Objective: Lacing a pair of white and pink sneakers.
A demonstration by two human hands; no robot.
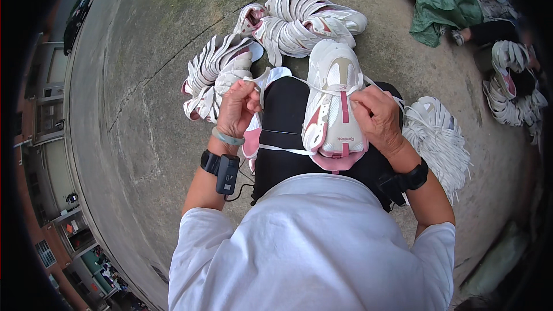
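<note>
Across my dark-trousered lap lies a white, grey and pink sneaker upper (340, 72), its toe pointing away from me and its pink-edged opening towards me. My left hand (237, 106) is closed left of it, thumb and fingers pinching a white shoelace (266, 74) that runs across to the upper. On the other side, my right hand (377, 118) is closed at the tongue's right edge, pinching the lace where it comes out there. Another piece with pink lining (252, 141) shows partly beside my left thigh; the rest is hidden.
Two curved stacks of sneaker uppers, one farther off (299, 23) and one at left (216, 72), lie on the concrete. A bundle of white laces (436, 144) hangs at my right. Beyond are a green sack (443, 8), more uppers (510, 83) and part of another person (489, 33).
</note>
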